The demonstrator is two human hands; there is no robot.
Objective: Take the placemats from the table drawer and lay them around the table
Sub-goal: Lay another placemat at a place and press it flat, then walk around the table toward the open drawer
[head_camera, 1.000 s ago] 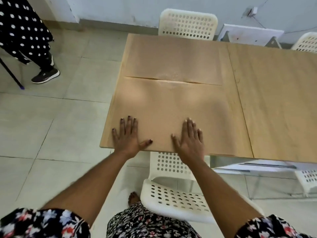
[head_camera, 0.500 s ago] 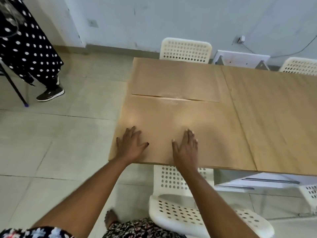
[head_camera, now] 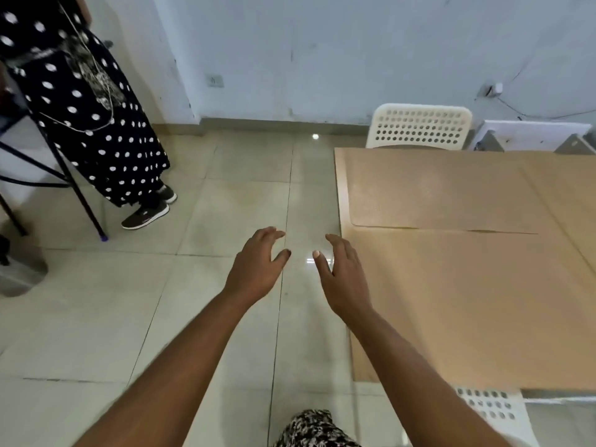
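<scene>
- At the far left, a bystander's dark dress (head_camera: 80, 101) with white polka dots hangs in soft folds down to black sneakers (head_camera: 146, 212), beside thin black metal legs (head_camera: 75, 188) of some stand.
- The floor (head_camera: 96, 301) is glossy pale tile with thin grout lines, reflecting small spots of light.
- The left hand (head_camera: 256, 269) floats above the floor, palm down, fingers (head_camera: 271, 233) loosely curved and spread, holding nothing.
- The right hand (head_camera: 343, 279) hangs just beside it, at the worktop's left edge, fingers (head_camera: 335, 243) likewise open and empty; whether it touches the edge is hard to tell.
- The worktop (head_camera: 577, 201) is smooth, light wood-grain board.
- Two flat tan rectangular placemats lie on it: the far placemat (head_camera: 435, 188) with a rounded corner, and the near placemat (head_camera: 467, 304), its upper edge meeting or slightly overlapping the far one along a faint seam.
- A white perforated plastic chair (head_camera: 419, 125) stands at the far side; another perforated chair (head_camera: 493, 411) shows beneath the near edge.
</scene>
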